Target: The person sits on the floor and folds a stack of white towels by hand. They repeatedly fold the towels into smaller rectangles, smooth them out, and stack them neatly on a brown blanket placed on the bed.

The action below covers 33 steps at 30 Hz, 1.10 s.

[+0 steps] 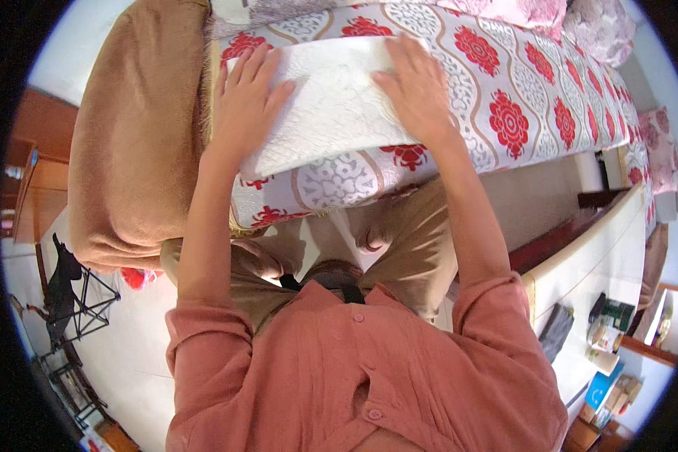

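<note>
A white textured cloth [331, 102], folded into a flat rectangle, lies on a sofa seat cover [339, 181] patterned in red, grey and white. My left hand [252, 102] rests on the cloth's left side, palm down with the fingers stretched out. On its right side lies my right hand [414, 90], also flat, fingers extended and slightly blurred. Both hands press on top of the cloth and grip nothing. The near edge of the cloth stops short of the seat's front edge.
A brown plush armrest [135, 135] rises at the left. To the right stands a pale-topped table [595, 256] with a dark object [557, 331] and small containers on it. A black folding frame [75, 294] is on the floor at left. Pinkish cushions [599, 30] lie at the back.
</note>
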Motion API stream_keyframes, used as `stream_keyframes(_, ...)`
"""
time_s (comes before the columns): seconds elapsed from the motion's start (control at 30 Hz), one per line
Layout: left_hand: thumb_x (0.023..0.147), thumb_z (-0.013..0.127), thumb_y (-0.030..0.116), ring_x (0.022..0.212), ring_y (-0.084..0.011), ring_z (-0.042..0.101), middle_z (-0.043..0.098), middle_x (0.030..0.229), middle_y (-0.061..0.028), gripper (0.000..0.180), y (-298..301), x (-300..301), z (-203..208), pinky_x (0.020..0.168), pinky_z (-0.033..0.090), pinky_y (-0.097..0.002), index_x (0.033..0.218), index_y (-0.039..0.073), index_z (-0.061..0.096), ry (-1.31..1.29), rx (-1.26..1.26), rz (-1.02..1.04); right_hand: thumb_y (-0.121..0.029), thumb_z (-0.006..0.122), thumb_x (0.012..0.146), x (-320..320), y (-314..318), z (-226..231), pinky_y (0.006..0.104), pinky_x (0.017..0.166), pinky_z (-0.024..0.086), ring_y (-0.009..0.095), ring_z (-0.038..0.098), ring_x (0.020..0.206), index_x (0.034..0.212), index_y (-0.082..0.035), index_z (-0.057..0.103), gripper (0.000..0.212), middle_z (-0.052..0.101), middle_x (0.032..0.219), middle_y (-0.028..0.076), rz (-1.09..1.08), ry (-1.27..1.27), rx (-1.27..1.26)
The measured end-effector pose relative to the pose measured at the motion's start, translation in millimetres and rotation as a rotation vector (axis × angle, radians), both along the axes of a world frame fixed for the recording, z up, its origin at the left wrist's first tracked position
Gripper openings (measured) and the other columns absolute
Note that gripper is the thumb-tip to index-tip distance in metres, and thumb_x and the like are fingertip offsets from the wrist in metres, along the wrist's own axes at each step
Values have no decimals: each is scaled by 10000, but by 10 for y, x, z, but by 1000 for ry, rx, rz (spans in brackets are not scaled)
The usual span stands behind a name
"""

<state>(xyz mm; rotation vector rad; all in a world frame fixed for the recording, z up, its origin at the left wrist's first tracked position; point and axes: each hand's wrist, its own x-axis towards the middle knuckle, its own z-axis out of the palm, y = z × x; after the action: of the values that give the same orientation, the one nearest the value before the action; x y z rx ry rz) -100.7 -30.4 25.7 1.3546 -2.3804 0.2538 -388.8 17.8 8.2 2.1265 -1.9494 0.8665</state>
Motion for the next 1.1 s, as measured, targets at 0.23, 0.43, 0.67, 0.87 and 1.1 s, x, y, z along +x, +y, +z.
stream_keyframes(0.23, 1040, 526, 359, 1482, -294, 345, 357, 1607, -185, 637, 329, 554, -210, 1207, 272, -387, 1561, 30, 361, 1093, 480, 110, -338, 597, 1010, -347, 59, -123, 387, 1219, 275, 343, 339, 1490, 1551, -10, 364, 674, 347, 1606, 231, 134, -573, 70)
stream_keyframes(0.43, 1021, 573, 265, 1367, -317, 471, 407, 1545, -242, 703, 731, 335, -371, 1158, 344, -394, 1572, -41, 262, 1248, 565, 51, -521, 711, 865, -575, 129, -340, 366, 1143, 358, 324, 465, 1379, 1566, 42, 305, 987, 450, 1523, 244, -116, -1249, 473)
stream_keyframes(0.67, 1016, 586, 373, 1340, -290, 494, 514, 1439, -218, 753, 542, 496, -249, 1137, 346, -360, 1562, -38, 271, 1392, 971, 49, -429, 730, 890, -369, 98, -103, 376, 1048, 437, 308, 580, 1221, 1439, 68, 479, 782, 594, 1360, 227, -150, -915, 307)
stream_keyframes(0.87, 1004, 568, 224, 1094, -171, 619, 667, 1183, -55, 331, 907, 928, -571, 947, 463, -336, 1291, 62, 599, 1603, 818, 232, -343, 709, 925, 611, 474, 568, 456, 1123, 388, 380, 511, 1329, 1430, -11, 520, 633, 554, 1433, 222, 174, -431, 109)
stream_keyframes(1.1, 896, 596, -13, 901, -83, 557, 601, 979, 16, 226, 1312, 676, -565, 839, 449, -241, 1110, 47, 634, 1665, 748, -39, -178, 722, 864, 1501, 493, 315, 449, 1098, 412, 321, 565, 1274, 1267, -68, 649, 423, 628, 1369, 115, 680, 18, 115)
